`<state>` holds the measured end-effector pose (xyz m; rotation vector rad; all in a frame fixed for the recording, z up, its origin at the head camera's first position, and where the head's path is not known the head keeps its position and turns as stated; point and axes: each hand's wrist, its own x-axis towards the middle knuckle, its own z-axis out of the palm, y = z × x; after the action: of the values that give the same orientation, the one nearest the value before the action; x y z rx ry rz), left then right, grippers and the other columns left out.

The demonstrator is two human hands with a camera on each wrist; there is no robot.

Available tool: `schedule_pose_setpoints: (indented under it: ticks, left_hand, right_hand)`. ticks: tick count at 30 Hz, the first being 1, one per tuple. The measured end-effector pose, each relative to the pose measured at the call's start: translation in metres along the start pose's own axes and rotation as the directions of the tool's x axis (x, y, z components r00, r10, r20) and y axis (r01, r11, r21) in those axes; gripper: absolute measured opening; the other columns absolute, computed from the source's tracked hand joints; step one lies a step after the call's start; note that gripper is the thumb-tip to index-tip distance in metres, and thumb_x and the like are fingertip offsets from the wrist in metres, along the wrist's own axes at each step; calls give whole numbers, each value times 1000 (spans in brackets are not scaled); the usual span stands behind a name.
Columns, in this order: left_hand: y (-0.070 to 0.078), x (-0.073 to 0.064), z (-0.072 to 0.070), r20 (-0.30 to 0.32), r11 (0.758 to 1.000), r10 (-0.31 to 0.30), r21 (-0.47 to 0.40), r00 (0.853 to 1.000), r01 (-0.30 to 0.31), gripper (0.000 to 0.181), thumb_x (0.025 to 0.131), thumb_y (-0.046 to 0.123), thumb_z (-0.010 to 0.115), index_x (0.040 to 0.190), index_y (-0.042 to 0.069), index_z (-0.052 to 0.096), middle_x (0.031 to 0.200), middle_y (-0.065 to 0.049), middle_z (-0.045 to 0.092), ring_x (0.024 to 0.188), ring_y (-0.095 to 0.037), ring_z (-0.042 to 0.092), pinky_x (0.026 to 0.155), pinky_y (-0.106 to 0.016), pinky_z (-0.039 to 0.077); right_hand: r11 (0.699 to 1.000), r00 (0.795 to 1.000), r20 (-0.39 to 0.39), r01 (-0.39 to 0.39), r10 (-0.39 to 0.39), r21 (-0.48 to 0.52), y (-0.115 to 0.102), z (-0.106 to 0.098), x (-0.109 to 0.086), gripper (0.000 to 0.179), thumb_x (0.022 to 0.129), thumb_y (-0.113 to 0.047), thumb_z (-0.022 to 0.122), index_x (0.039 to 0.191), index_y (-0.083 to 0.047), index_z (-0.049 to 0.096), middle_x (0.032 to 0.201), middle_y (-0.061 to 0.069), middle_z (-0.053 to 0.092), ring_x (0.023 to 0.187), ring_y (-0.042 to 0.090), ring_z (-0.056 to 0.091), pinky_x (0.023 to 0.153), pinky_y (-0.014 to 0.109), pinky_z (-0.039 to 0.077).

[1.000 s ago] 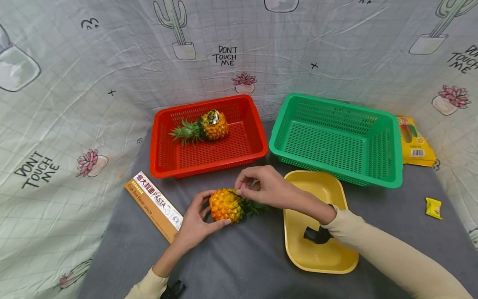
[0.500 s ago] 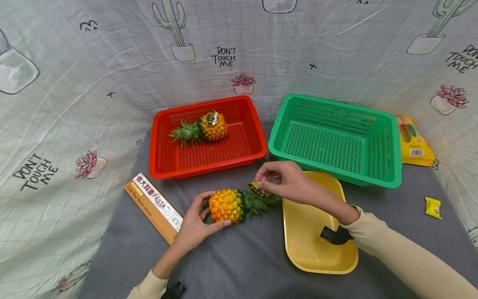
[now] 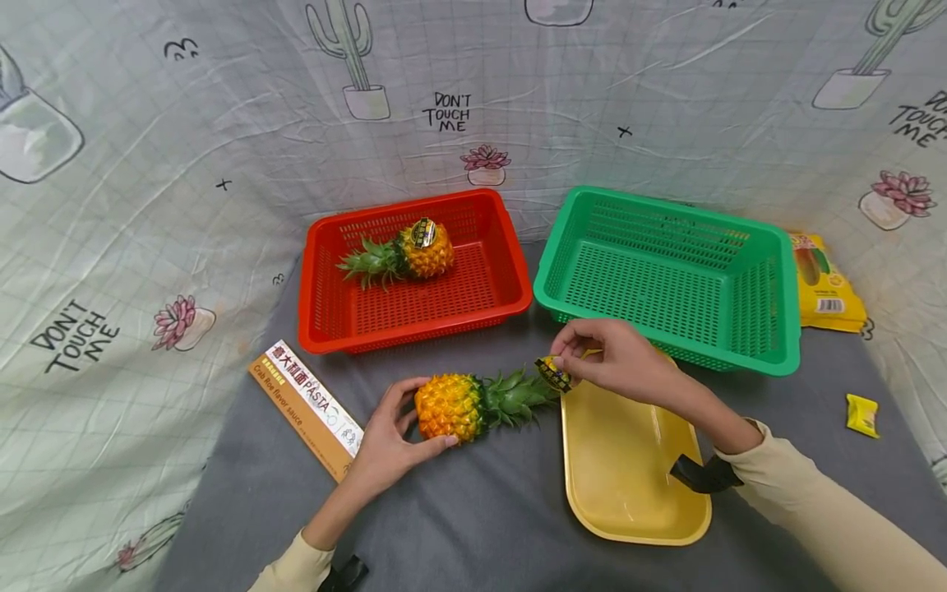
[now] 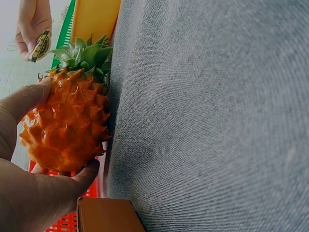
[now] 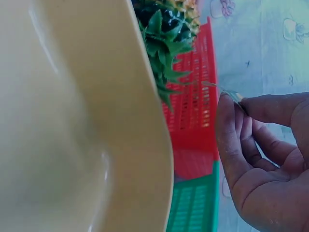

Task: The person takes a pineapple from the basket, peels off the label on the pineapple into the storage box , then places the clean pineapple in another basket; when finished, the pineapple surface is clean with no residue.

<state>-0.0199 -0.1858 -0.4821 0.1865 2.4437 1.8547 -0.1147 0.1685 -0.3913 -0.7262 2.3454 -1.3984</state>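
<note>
**Label [image 3: 552,374] off one pineapple [image 3: 450,409], still on the second pineapple [image 3: 435,256]**

The left hand [image 3: 392,432] grips the first fruit on the grey-covered table [image 3: 481,501], between the red basket's [image 3: 414,333] near edge and the viewer. The right hand [image 3: 610,353] pinches the label, raised by the yellow tray's [image 3: 629,477] far left corner. Peeling looks finished here; putting the label down seems left. Inside the basket, the other fruit wears its sticker [image 3: 424,233].
</note>
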Motion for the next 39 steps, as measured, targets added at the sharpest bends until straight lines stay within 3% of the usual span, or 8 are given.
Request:
schedule_pose_setpoints:
  ticks: [14, 22, 29, 39]
  left_hand:
    - [1, -1, -1, 3, 1000, -10, -5, 1000, 10, 85, 78, 11, 97, 148, 13, 50, 150, -6, 49, 144, -23, 45, 112, -33, 44]
    - [1, 0, 0, 4, 1000, -1, -9, 1000, 1, 85, 77, 10, 97, 148, 14, 50, 150, -7, 49, 143, -25, 45, 112, -35, 44]
    - [0, -1, 0, 3, 1000, 5, 1, 1000, -5, 86, 78, 11, 97, 149, 12, 50, 151, -8, 49, 144, -26, 45, 112, -36, 44]
    - [-2, 0, 0, 8, 1000, 6, -17, 1000, -6, 86, 79, 11, 97, 150, 9, 49, 151, -7, 49, 143, -23, 45, 112, -35, 44]
  right_hand:
    - [995, 997, -12, -76, 75, -62, 18, -12, -16, 5, 100, -6, 72, 104, -8, 74, 93, 6, 70, 78, 21, 69, 70, 35, 61]
    - [992, 997, -9, -71, 70, -100, 31, -9, -20, 6, 98, -1, 71, 102, -4, 74, 89, 4, 70, 76, 20, 68, 67, 32, 60]
    - [975, 996, -2, -93, 94, -200, 43, -5, -21, 9, 95, -1, 72, 99, -9, 75, 86, -4, 69, 79, 15, 66, 70, 29, 56]
    - [970, 995, -14, -99, 98, -223, 61, -1, -18, 16, 88, 4, 70, 93, -9, 75, 80, -4, 69, 71, 14, 65, 63, 27, 55]
